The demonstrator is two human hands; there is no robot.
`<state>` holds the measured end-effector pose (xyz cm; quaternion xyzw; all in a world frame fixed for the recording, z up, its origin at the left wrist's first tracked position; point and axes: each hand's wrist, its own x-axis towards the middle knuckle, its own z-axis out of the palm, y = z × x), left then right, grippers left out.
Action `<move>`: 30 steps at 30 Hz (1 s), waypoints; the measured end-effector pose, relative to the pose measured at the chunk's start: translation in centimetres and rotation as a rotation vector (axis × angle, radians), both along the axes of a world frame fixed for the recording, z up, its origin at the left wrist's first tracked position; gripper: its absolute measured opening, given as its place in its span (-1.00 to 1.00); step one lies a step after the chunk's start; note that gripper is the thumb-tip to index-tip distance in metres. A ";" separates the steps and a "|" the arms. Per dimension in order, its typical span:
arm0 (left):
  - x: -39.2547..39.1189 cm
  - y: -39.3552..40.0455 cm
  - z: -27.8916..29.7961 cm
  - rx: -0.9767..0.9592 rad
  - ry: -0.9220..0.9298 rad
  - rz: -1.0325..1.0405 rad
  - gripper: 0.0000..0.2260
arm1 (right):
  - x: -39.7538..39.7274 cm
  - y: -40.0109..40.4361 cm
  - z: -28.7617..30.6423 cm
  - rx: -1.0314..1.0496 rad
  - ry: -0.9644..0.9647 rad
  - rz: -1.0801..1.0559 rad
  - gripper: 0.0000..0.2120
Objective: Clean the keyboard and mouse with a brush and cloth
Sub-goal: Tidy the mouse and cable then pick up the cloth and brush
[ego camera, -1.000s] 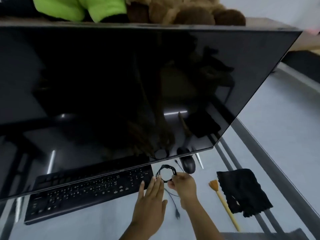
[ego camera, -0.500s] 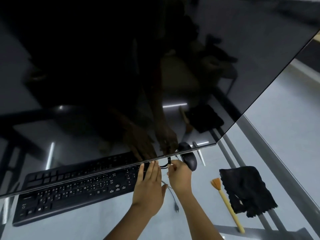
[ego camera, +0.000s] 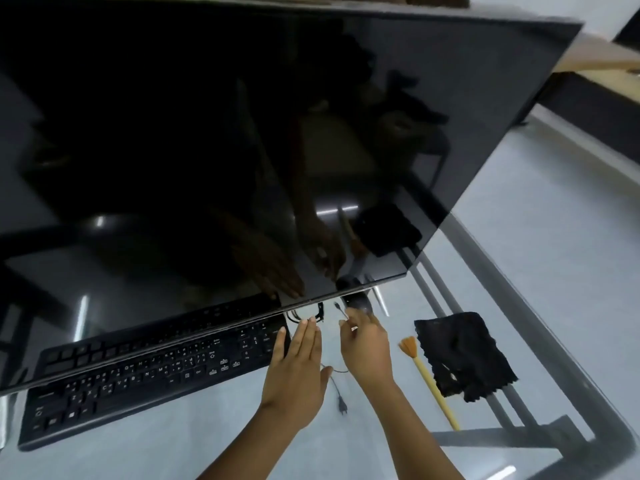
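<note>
Right hand (ego camera: 363, 344) pinches cable (ego camera: 341, 311) — mouse (ego camera: 358, 301) just beyond; left hand (ego camera: 298, 365) flat, holds nothing.

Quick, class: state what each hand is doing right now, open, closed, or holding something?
Left hand: open, fingers straight, fingertips at the coiled cable.
Right hand: fingers curled, pinching the thin cable beside the mouse.

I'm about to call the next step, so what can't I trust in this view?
- mouse: mostly hidden under the monitor edge, head view.
- coiled cable: partly behind the monitor edge and the left hand.
- right hand: what its fingers pinch is too small and blurred.
- keyboard: back rows covered by the monitor.
</note>
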<state>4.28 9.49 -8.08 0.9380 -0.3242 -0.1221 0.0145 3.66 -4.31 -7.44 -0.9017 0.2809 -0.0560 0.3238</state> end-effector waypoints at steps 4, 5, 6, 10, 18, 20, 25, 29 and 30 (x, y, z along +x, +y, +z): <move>-1.3 -3.0 1.9 -0.014 -0.064 -0.074 -0.40 | -3.2 -3.7 2.6 -0.044 -0.007 -0.054 -0.73; -1.6 -4.0 2.4 -0.022 -0.063 -0.091 -0.41 | -4.0 -4.9 3.0 -0.052 -0.017 -0.069 -0.72; -1.9 -5.0 2.7 -0.033 -0.055 -0.105 -0.42 | -4.8 -6.1 3.4 -0.054 -0.017 -0.089 -0.72; -3.1 -9.6 3.3 -0.081 0.013 -0.104 -0.53 | -7.6 -11.0 3.8 -0.095 0.023 -0.172 -0.73; -4.0 -16.8 2.3 -0.180 0.329 0.183 -0.58 | -10.3 -18.2 1.7 -0.246 0.333 -0.220 -0.61; -4.2 -18.2 1.7 -0.188 0.358 0.239 -0.54 | -10.5 -19.1 1.1 -0.251 0.406 -0.251 -0.61; -4.3 -19.4 0.3 -0.219 0.375 0.312 -0.72 | -10.4 -20.4 0.1 -0.219 0.443 -0.306 -0.63; -4.6 -19.2 0.6 -0.253 0.428 0.395 -0.81 | -9.9 -21.5 0.4 -0.030 0.433 -0.353 -0.80; -4.8 -19.1 0.8 -0.268 0.452 0.413 -0.80 | -9.9 -21.5 0.7 0.046 0.399 -0.355 -0.85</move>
